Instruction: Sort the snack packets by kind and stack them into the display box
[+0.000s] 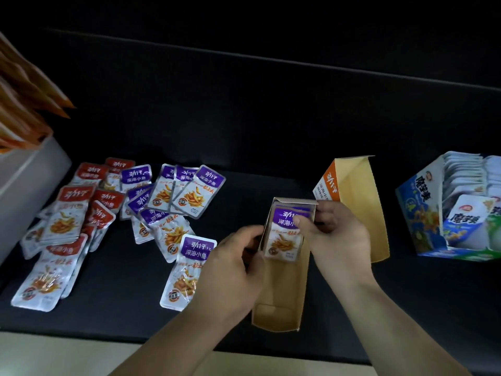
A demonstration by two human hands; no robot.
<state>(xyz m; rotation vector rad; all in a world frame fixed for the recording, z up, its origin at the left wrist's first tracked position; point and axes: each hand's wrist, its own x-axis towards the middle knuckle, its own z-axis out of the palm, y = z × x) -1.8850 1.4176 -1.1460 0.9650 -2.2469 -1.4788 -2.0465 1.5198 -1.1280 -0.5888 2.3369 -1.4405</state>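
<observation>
A long tan cardboard display box (282, 291) lies open on the black table, its orange-printed lid (352, 202) folded up behind. A small stack of purple-topped snack packets (284, 234) stands at its far end. My right hand (333, 237) pinches the top of that stack with thumb and fingers. My left hand (233, 270) grips the box's left wall beside the stack. Loose purple-topped packets (173, 202) lie in the middle left, one (187, 270) just left of my left hand. Red-topped packets (73, 215) lie further left.
A blue and white display box (423, 213) filled with white packets stands at the far right. A white box (24, 183) holding orange packets (24, 104) sits at the far left. The table's pale front edge (67, 354) runs along the bottom.
</observation>
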